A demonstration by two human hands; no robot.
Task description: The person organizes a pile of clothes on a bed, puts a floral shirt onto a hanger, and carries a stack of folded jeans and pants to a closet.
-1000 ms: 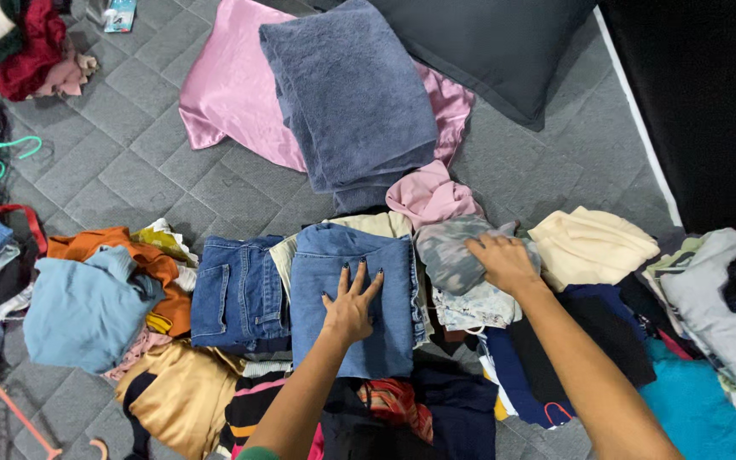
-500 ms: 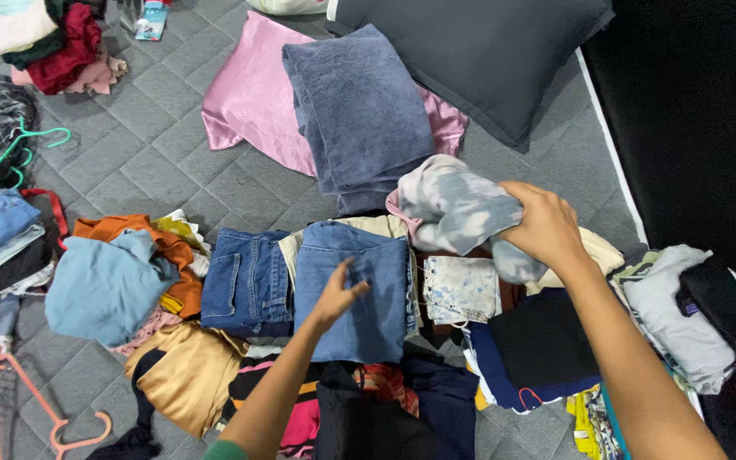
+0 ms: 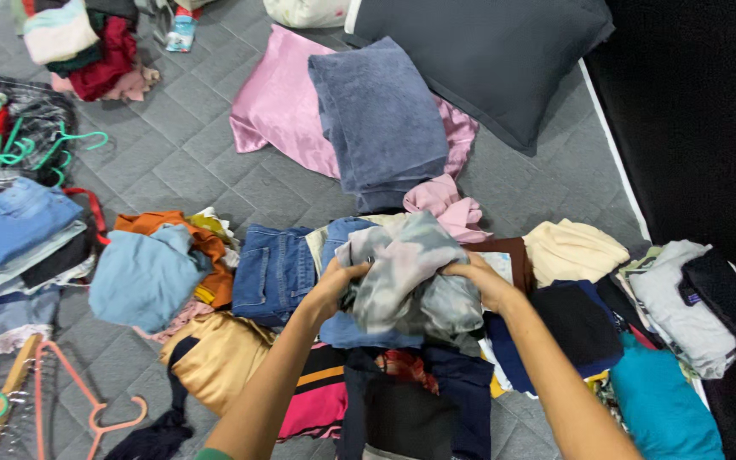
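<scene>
Both hands, left hand (image 3: 338,281) and right hand (image 3: 483,281), clamped on grey top (image 3: 406,273) above jeans (image 3: 274,273); probably mid-sort, surrounding piles unfolded.

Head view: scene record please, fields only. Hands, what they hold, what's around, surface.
left hand: grips the left edge of the grey garment
right hand: grips its right edge
garment state: bunched, mottled grey, lifted over folded jeans
behind: grey towel on pink cloth, dark pillow
left side: light blue top, hangers
right side: cream top, teal cloth
surface: grey quilted mat
</scene>
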